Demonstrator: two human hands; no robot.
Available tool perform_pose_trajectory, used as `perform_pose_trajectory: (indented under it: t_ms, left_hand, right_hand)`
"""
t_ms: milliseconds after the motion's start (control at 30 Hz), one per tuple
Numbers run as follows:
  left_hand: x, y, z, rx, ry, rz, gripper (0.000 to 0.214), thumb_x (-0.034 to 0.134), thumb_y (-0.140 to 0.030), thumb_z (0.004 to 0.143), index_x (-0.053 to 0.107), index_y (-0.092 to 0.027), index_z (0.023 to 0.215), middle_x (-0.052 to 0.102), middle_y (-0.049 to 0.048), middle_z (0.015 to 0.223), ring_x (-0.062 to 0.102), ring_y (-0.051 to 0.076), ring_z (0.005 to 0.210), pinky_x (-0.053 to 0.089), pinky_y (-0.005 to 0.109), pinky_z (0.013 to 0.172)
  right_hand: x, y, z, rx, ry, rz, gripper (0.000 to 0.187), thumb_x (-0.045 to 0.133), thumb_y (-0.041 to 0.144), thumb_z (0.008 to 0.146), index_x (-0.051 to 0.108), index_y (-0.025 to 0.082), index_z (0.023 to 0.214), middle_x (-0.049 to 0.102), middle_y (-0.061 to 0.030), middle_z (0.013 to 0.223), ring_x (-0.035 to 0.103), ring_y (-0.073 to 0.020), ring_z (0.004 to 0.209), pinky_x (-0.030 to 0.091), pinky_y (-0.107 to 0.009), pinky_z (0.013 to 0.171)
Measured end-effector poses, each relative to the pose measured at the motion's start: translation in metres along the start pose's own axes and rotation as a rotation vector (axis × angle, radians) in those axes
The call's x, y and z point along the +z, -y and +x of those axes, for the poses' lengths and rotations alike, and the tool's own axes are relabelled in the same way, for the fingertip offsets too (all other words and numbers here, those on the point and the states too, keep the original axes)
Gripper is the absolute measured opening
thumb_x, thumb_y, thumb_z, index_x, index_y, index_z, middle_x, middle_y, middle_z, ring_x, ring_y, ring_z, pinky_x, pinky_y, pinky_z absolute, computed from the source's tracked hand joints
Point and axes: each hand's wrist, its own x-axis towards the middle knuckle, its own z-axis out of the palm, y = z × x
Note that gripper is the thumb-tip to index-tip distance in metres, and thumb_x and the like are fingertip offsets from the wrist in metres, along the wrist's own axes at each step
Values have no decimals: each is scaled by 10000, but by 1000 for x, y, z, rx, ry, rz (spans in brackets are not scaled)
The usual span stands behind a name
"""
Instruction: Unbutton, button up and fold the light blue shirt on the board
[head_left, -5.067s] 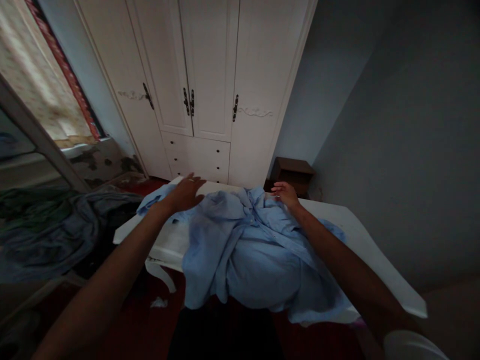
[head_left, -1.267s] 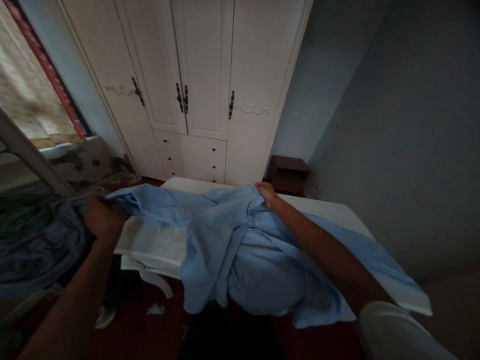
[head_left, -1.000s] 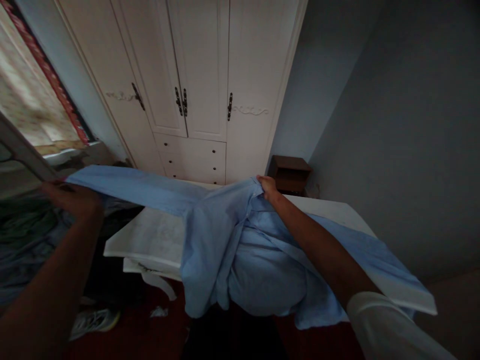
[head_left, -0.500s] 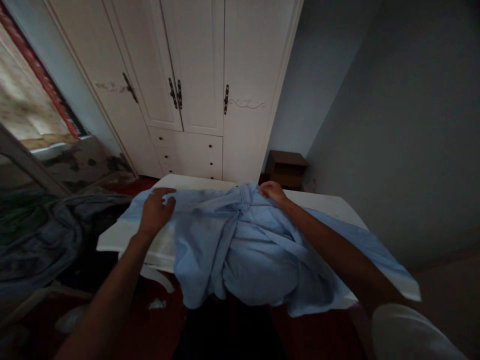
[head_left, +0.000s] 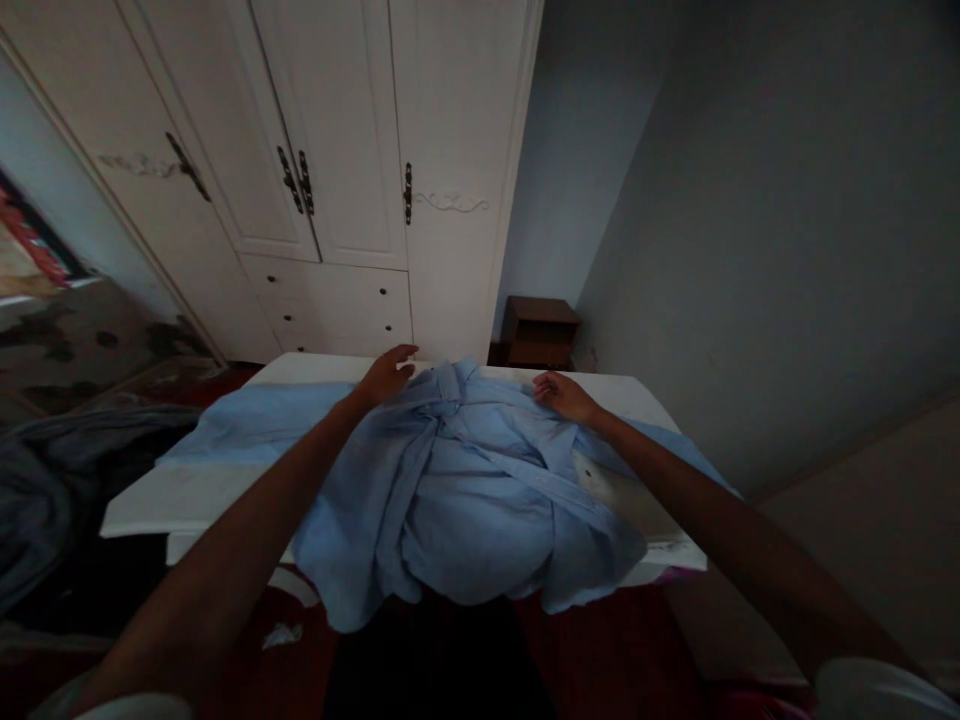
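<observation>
A light blue shirt [head_left: 480, 510] lies spread over a white table [head_left: 202, 505], its collar [head_left: 448, 385] near the far edge and its hem hanging over the near edge. One sleeve [head_left: 262, 418] stretches to the left, and blue cloth also runs out to the right beneath my right forearm. My left hand [head_left: 386, 378] is just left of the collar, thumb and fingers apart, with nothing visible between them. To the right of the collar, my right hand [head_left: 570, 398] has its fingers curled together on the shirt's upper part; the fingertips are partly hidden.
A white wardrobe [head_left: 345, 230] with dark handles stands beyond the table. A small brown cabinet [head_left: 541, 325] sits in the corner by the grey wall [head_left: 787, 250]. Dark grey cloth [head_left: 67, 480] is heaped at the left. White scrap [head_left: 283, 636] lies on the red floor.
My left hand has moved right, from over the left sleeve to beside the collar. My right hand has shifted away from the collar. Part of the tabletop now shows at right. The view has turned right.
</observation>
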Motion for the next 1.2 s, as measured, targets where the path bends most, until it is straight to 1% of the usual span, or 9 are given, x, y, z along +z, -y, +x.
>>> perform_pose_trajectory:
  t_ms: [100, 233, 333, 433, 600, 833, 933, 1033, 1200]
  left_hand:
    - [6, 11, 26, -77, 56, 15, 508, 556, -356, 785, 550, -111, 1229, 610, 177, 1264, 612, 259, 1104, 508, 369, 897]
    - [9, 23, 35, -145, 172, 56, 445, 647, -457, 689, 673, -138, 998, 730, 98, 931, 673, 235, 865, 511, 293, 735]
    - [9, 29, 36, -184, 192, 119, 332, 617, -479, 699, 689, -155, 704, 685, 45, 680, 654, 225, 766, 464, 275, 667]
    - [8, 34, 40, -241, 145, 183, 381, 560, -476, 740, 641, -161, 541, 604, 35, 552, 630, 215, 701, 424, 277, 629]
    - [6, 46, 43, -413, -53, 264, 452, 439, -499, 826, 718, -158, 727, 692, 113, 711, 648, 262, 797, 432, 313, 631]
    - [9, 59, 35, -559, -164, 351, 433, 413, -438, 852, 711, -125, 889, 708, 223, 996, 659, 325, 933, 469, 375, 725]
    - [13, 55, 35, -496, -173, 368, 441, 365, -405, 880, 686, -120, 980, 699, 232, 1013, 652, 333, 957, 477, 405, 768]
    - [14, 45, 36, -311, -162, 370, 441, 359, -303, 872, 616, -106, 1171, 665, 216, 1134, 615, 303, 1065, 459, 413, 887]
    - [12, 27, 35, 164, 74, 397, 654, 556, -215, 696, 515, -235, 1349, 497, 71, 1441, 400, 276, 1345, 299, 453, 1095]
  right_hand:
    - [5, 5, 19, 3, -23, -39, 313, 578, 44, 695, 605, 186, 972, 676, -35, 936, 635, -171, 868, 502, -294, 814]
    - [19, 15, 50, 19, -9, -110, 217, 662, 114, 698, 627, 167, 906, 668, -44, 899, 621, -181, 856, 478, -290, 813]
    - [38, 25, 70, 1, 30, -143, 176, 706, 154, 692, 644, 160, 856, 677, -45, 915, 612, -174, 869, 459, -270, 821]
    - [60, 34, 83, -29, 86, -144, 186, 745, 185, 674, 669, 168, 842, 695, -20, 902, 618, -155, 857, 459, -236, 798]
    - [79, 32, 97, -29, 79, -137, 78, 686, 128, 696, 705, 190, 740, 716, -7, 800, 649, -153, 813, 473, -218, 764]
    - [46, -1, 106, 88, -121, -202, 218, 542, 57, 716, 709, 194, 690, 721, -48, 797, 668, -195, 844, 489, -275, 800]
    - [40, -5, 99, 44, -127, -228, 273, 531, 51, 738, 730, 165, 887, 720, -87, 940, 661, -201, 904, 487, -299, 855]
    - [43, 3, 88, -70, -78, -242, 488, 502, -7, 728, 665, 158, 1158, 668, -105, 1161, 611, -190, 1063, 440, -298, 967]
    - [51, 28, 74, -591, 207, -537, 605, 526, 1, 759, 573, 221, 1321, 390, -116, 1507, 317, -269, 1396, 253, -456, 1121]
